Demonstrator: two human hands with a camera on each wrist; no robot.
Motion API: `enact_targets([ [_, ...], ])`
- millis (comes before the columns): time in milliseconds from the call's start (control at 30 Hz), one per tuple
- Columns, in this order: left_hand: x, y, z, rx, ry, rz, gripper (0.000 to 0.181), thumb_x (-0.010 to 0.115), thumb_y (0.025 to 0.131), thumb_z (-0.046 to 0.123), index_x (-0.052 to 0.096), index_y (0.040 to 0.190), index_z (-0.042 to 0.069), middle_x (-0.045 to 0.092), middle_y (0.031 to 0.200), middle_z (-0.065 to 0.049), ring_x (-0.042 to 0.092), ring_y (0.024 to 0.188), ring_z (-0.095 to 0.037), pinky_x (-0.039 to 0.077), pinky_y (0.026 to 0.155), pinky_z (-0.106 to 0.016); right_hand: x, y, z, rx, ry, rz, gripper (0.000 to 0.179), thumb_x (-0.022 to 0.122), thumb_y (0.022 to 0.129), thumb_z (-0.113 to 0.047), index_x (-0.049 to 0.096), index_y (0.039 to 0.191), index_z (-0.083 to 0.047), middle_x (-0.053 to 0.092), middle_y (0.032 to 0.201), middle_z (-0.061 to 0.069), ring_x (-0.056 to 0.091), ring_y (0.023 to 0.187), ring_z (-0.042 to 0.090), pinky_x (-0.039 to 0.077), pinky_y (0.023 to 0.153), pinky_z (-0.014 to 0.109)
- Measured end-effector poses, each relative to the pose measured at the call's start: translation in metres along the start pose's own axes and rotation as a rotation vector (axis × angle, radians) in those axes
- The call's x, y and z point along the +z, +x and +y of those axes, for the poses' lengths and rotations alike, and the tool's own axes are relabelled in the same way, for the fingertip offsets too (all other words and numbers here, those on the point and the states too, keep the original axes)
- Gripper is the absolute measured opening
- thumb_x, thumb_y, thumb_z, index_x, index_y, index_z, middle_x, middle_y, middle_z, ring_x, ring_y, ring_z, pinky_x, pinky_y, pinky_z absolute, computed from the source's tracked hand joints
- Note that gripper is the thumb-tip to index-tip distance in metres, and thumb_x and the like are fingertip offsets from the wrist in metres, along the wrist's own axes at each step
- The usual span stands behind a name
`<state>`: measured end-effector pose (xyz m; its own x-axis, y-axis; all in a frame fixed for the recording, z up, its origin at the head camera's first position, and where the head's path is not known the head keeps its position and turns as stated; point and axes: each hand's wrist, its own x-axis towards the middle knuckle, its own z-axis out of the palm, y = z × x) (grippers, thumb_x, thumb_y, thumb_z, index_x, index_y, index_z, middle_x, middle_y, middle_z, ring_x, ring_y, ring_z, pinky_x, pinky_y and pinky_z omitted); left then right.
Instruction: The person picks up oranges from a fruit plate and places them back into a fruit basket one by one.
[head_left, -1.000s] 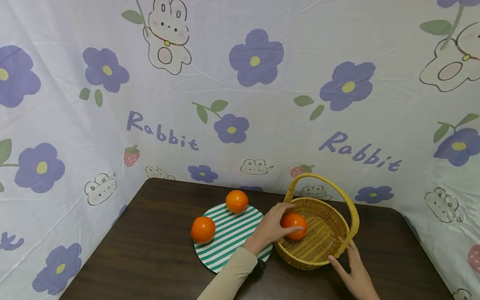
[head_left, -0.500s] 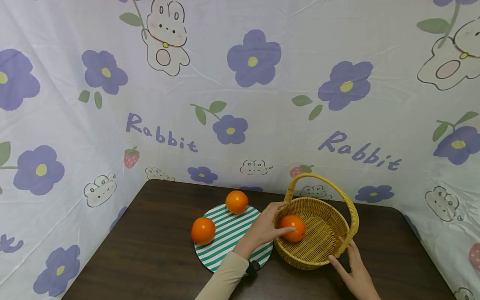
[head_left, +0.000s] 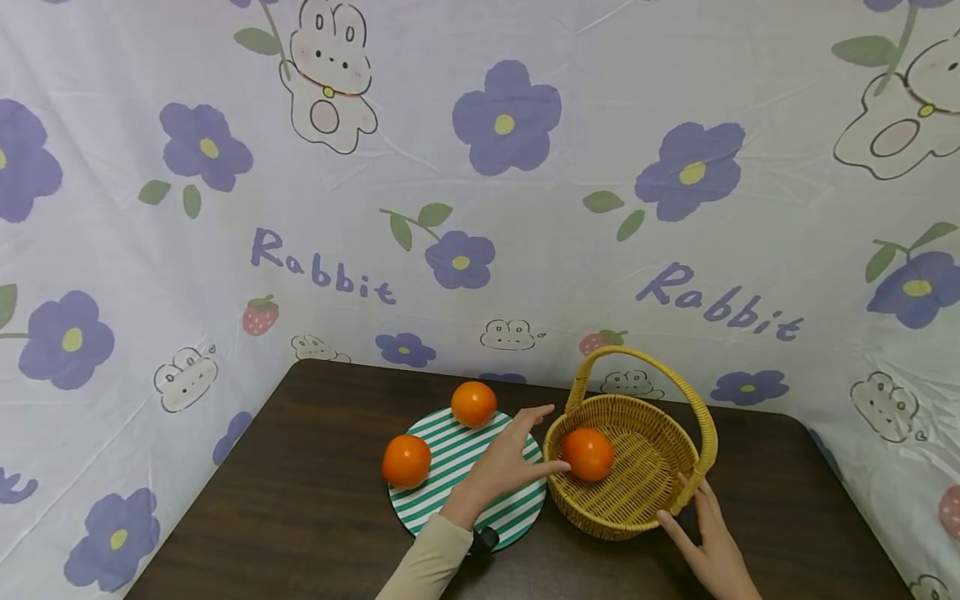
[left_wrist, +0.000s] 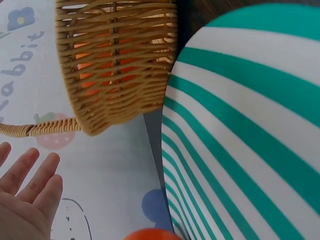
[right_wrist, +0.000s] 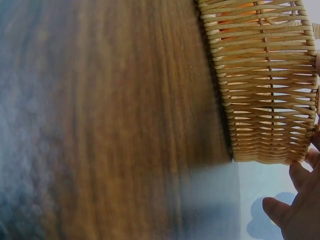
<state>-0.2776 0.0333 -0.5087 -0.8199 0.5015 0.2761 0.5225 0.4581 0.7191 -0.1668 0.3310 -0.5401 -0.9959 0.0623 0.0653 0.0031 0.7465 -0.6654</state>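
Note:
My left hand (head_left: 501, 467) is over the striped round mat, thumb and fingers spread, with nothing in it. Its thumb tip points at the left rim of a yellow wicker basket (head_left: 607, 527). One orange persimmon-like fruit (head_left: 588, 455) lies inside the basket on the left. My right hand (head_left: 708, 546) holds the basket's right rim, thumb and fingers either side of the handle's base. In the left wrist view, the left hand (left_wrist: 30, 195) has its fingers extended, apart from the basket. In the right wrist view, fingertips of the right hand (right_wrist: 305, 210) are right at the basket's side.
Two more orange fruits sit to the left: one (head_left: 473, 404) at the back edge of the green-and-white striped mat (head_left: 442, 508), the other (head_left: 407, 461) on its left edge. The dark wooden table (head_left: 300, 500) meets a patterned cloth backdrop (head_left: 555, 233) behind.
My left hand has let go of the fruit inside the basket and drawn back left over the mat, fingers spreading. The right hand and the basket have stayed in place.

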Motion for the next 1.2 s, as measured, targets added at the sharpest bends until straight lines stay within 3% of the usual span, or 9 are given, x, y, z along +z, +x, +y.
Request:
enact_targets([
  [133,-0.008,-0.007,-0.003,0.003,0.008,-0.005,0.082,0.060,0.074,0.065,0.025,0.143,0.039,0.035,0.143,0.009,0.041,0.127,-0.014,0.043,0.098,-0.040,0.001,0.000,0.000,-0.001,0.011,0.001,0.074,0.047,0.094,-0.045,0.014,0.148,-0.008,-0.002,0.153,0.020,0.018,0.131,0.053,0.027,0.088,0.072],
  [333,-0.020,-0.016,-0.009,0.024,0.050,0.004,0.083,0.062,0.074,0.063,0.029,0.143,0.032,0.037,0.143,0.009,0.041,0.127,-0.014,0.041,0.100,-0.041,0.001,-0.001,0.000,0.005,0.011,0.000,0.074,0.048,0.094,-0.046,0.014,0.148,-0.008,-0.001,0.153,0.021,0.018,0.131,0.053,0.028,0.088,0.072],
  [533,-0.029,-0.025,-0.016,-0.007,0.061,0.008,0.081,0.060,0.073,0.067,0.030,0.142,0.036,0.037,0.142,0.011,0.040,0.128,-0.014,0.039,0.101,-0.042,0.001,-0.002,-0.001,0.012,0.014,-0.004,0.073,0.047,0.094,-0.046,0.014,0.149,-0.010,0.000,0.153,0.019,0.017,0.132,0.051,0.028,0.087,0.071],
  [767,-0.039,-0.037,-0.022,-0.036,0.063,0.023,0.077,0.067,0.076,0.056,0.030,0.141,0.038,0.036,0.143,0.012,0.039,0.129,-0.014,0.039,0.102,-0.042,0.002,-0.002,0.001,0.032,0.018,-0.021,0.075,0.047,0.093,-0.048,0.013,0.149,-0.011,-0.001,0.153,0.020,0.017,0.132,0.052,0.028,0.087,0.071],
  [1000,-0.051,-0.049,-0.023,0.016,0.038,0.077,0.077,0.064,0.075,0.061,0.033,0.140,0.034,0.041,0.140,0.009,0.041,0.127,-0.014,0.040,0.100,-0.041,0.001,-0.001,0.001,0.043,0.016,-0.031,0.076,0.046,0.094,-0.049,0.011,0.149,-0.011,-0.004,0.153,0.019,0.017,0.131,0.053,0.028,0.086,0.072],
  [1200,-0.060,-0.055,-0.028,0.028,0.009,0.102,0.076,0.069,0.077,0.050,0.033,0.141,0.029,0.043,0.139,0.003,0.043,0.127,-0.017,0.040,0.101,-0.043,0.001,0.001,0.001,0.027,0.025,-0.024,0.075,0.047,0.094,-0.047,0.010,0.150,-0.012,-0.004,0.154,0.018,0.016,0.132,0.052,0.028,0.085,0.072],
])
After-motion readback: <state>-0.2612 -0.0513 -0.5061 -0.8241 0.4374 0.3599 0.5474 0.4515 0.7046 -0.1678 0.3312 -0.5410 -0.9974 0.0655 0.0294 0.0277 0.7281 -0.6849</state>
